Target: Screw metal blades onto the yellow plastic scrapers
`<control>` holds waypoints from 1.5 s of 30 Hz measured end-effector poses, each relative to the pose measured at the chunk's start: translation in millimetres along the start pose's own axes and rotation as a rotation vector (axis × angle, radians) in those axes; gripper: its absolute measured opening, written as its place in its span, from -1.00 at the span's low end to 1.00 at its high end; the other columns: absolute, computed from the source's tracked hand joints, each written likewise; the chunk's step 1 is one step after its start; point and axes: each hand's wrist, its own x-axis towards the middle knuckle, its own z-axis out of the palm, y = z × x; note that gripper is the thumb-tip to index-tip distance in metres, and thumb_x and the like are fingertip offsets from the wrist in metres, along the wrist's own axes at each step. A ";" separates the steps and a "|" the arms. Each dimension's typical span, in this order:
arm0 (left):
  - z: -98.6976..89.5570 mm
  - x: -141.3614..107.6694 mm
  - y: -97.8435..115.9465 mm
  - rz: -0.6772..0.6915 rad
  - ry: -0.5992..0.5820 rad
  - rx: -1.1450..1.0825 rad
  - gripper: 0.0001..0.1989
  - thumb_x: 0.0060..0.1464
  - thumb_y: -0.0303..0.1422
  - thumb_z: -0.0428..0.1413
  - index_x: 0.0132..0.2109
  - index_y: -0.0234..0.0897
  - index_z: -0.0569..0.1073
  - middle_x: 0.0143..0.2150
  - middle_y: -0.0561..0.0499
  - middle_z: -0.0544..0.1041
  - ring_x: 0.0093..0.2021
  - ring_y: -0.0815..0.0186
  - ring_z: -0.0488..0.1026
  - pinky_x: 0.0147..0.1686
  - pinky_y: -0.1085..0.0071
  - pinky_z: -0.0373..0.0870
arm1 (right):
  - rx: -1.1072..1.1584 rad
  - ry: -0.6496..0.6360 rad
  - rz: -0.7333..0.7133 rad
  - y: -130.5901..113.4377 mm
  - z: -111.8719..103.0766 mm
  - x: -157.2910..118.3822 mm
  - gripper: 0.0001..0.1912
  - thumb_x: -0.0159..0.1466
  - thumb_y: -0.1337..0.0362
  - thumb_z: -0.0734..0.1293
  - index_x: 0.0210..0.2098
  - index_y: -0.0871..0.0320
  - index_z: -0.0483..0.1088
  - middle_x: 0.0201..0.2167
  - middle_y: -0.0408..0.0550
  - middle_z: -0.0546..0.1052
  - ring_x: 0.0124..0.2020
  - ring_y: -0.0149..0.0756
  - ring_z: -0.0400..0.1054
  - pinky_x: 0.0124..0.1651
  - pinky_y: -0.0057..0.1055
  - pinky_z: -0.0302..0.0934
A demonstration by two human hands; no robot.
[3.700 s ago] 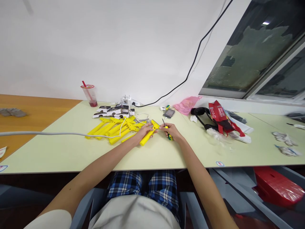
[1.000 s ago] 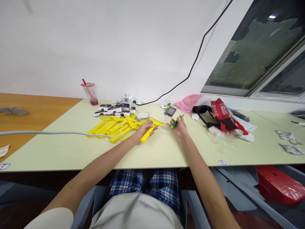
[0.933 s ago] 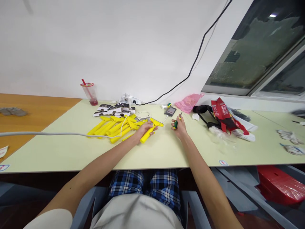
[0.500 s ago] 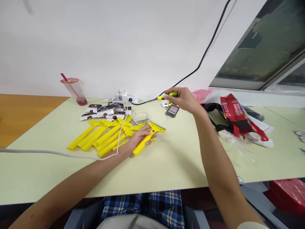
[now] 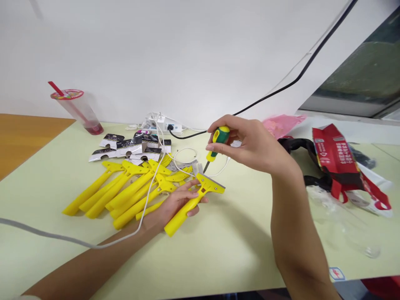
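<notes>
I hold one yellow scraper (image 5: 186, 208) over the middle of the tabletop (image 5: 231, 258), its head angled toward the back edge. My left hand (image 5: 175, 204) is closed around its neck; my right hand (image 5: 253, 146) pinches the handle of a green-and-yellow screwdriver (image 5: 221, 135), pointing it down at the left end of the head. I take this as the step of bringing the tool to the screws there. The next move, I judge, calls for a steady left grip and the tip lined up squarely with a screw slot.

Left of my work lies a pile of yellow scrapers (image 5: 134, 185), then torn card boxes (image 5: 129, 146) toward the back edge, and a cup (image 5: 79, 110) in the back left corner. A red bag (image 5: 336, 150) sits toward the right edge.

I cannot tell whether the tip touches the scraper. My fingers cover part of its neck, a grey cord (image 5: 71, 239) crosses my left forearm, and something behind my right hand is mostly hidden.
</notes>
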 end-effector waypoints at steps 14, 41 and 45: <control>5.9 -5.1 5.5 -0.065 0.027 -0.056 -0.65 0.15 -0.43 0.35 0.07 -0.17 0.52 -0.04 -0.13 0.58 -0.17 0.24 0.64 -0.58 0.55 0.25 | -0.054 -0.136 0.069 9.6 2.8 1.9 -0.77 0.40 0.10 0.57 -0.07 0.06 0.59 -0.30 -0.15 0.64 -0.39 -0.33 0.45 -0.30 -0.40 0.22; 12.0 -5.5 5.8 -0.020 0.046 -0.079 -0.61 0.10 -0.43 0.46 0.00 -0.21 0.50 0.04 -0.12 0.53 -0.15 0.29 0.58 -0.58 0.56 0.20 | -0.295 -0.277 0.057 -0.3 16.8 -0.3 -0.65 0.55 0.10 0.33 0.25 0.03 0.53 0.09 0.09 0.69 -0.11 -0.05 0.59 0.00 -0.18 0.38; 6.0 -2.9 1.2 -0.017 0.022 -0.133 -0.59 0.08 -0.43 0.48 0.00 -0.20 0.49 -0.04 -0.09 0.55 -0.14 0.28 0.61 -0.57 0.57 0.23 | -0.341 -0.284 0.096 -3.0 20.0 -7.4 -0.52 0.55 0.12 0.31 0.41 0.01 0.42 0.19 0.14 0.64 -0.02 0.05 0.60 0.07 -0.06 0.43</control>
